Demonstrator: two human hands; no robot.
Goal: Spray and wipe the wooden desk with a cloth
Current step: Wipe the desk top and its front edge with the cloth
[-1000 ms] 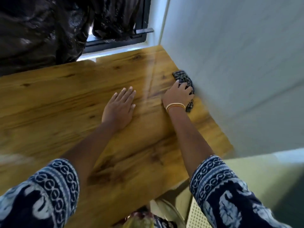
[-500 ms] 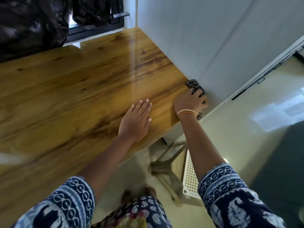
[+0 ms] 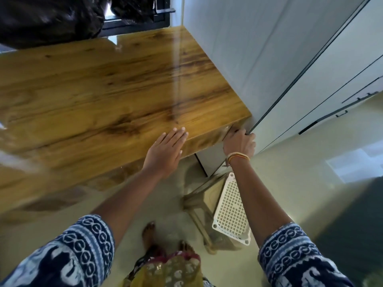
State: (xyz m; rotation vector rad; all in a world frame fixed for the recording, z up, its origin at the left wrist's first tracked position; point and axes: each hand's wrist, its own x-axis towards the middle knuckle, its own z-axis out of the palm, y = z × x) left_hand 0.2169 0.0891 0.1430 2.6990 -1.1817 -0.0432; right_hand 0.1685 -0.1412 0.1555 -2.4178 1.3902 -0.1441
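The glossy wooden desk [image 3: 103,96] fills the left and middle of the head view, with its right side against a white panel. My left hand [image 3: 165,151] lies flat and open at the desk's near edge, only its fingertips on the top. My right hand [image 3: 239,143] is at the desk's near right corner, just off the edge, with its fingers curled downward. The dark patterned cloth [image 3: 236,131] is almost fully hidden under that hand; only a dark sliver shows by the fingertips.
A white panel [image 3: 259,59] runs along the desk's right side, with cabinet doors [image 3: 342,79] further right. Under the near corner stands a stool with a white lattice seat [image 3: 230,210]. Dark plastic bags [image 3: 51,17] sit at the back left. My feet are on the floor below.
My right hand drew the cloth along the wall from mid-desk to the near right corner and past the edge. My left hand slid back to the near edge.
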